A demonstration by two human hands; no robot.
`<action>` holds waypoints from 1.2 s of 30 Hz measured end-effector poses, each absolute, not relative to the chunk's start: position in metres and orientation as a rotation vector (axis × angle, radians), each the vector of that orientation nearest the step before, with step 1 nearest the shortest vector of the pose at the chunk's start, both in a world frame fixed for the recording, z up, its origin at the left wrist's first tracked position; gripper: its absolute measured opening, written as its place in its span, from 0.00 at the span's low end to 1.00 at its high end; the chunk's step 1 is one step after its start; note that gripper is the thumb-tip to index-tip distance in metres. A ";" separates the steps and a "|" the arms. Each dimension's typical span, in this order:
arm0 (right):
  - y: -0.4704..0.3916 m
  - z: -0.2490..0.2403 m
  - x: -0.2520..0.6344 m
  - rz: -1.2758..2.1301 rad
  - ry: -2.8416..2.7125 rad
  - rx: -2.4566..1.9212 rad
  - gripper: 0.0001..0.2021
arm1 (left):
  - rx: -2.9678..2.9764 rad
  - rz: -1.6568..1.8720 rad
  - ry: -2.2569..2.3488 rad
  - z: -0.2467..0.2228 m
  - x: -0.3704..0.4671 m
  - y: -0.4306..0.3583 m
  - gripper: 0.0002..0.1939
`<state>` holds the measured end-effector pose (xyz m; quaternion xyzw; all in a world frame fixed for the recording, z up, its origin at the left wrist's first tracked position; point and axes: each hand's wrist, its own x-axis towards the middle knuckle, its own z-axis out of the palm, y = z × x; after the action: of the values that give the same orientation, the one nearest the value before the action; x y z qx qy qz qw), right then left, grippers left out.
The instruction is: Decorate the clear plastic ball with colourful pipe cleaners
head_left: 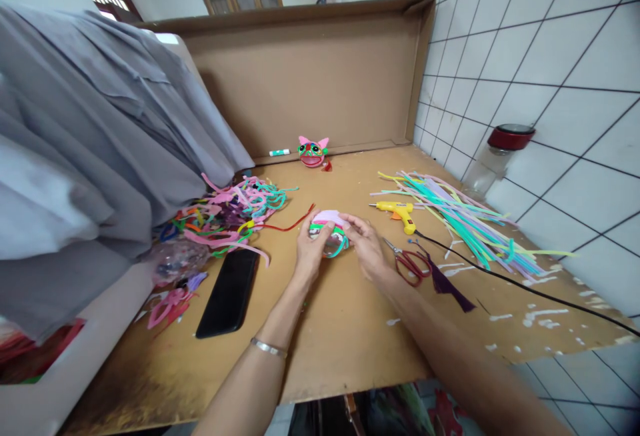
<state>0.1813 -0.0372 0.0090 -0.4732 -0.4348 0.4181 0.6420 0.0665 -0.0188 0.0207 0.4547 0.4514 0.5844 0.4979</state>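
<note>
A small round craft piece with a pale lilac top, green and pink bands and a turquoise loop is held between both hands near the middle of the table. My left hand grips its left side, the thumb across the front. On the right side, the fingers of my right hand press against it. A thin red pipe cleaner lies just left of my left hand. Scissors with red handles rest right of my right hand, below a yellow glue gun.
Tangled pipe cleaners and a black phone lie left. Straight pipe cleaners, a purple tassel and a red-lidded jar are right. A finished-looking pink-eared figure and a glue stick stand near the cardboard.
</note>
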 end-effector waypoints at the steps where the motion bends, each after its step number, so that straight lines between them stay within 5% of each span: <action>1: -0.038 0.011 0.181 0.998 -0.948 -1.072 0.18 | 1.096 1.416 1.095 0.021 0.066 -0.019 0.37; 11: -0.042 0.024 0.180 1.281 -0.798 -0.930 0.15 | 1.065 1.464 1.344 0.029 0.051 -0.006 0.32; 21: -0.046 0.024 0.181 0.731 -1.228 -1.326 0.09 | 1.049 1.466 1.348 0.025 0.046 0.001 0.31; 36: -0.063 0.016 0.165 0.335 -1.589 -1.602 0.02 | 1.035 1.461 1.291 0.024 0.046 0.000 0.32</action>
<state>0.1647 -0.0626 0.0163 -0.6382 -0.6331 0.1335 0.4172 0.0463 0.0001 0.0244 0.4185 0.5221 0.5912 0.4504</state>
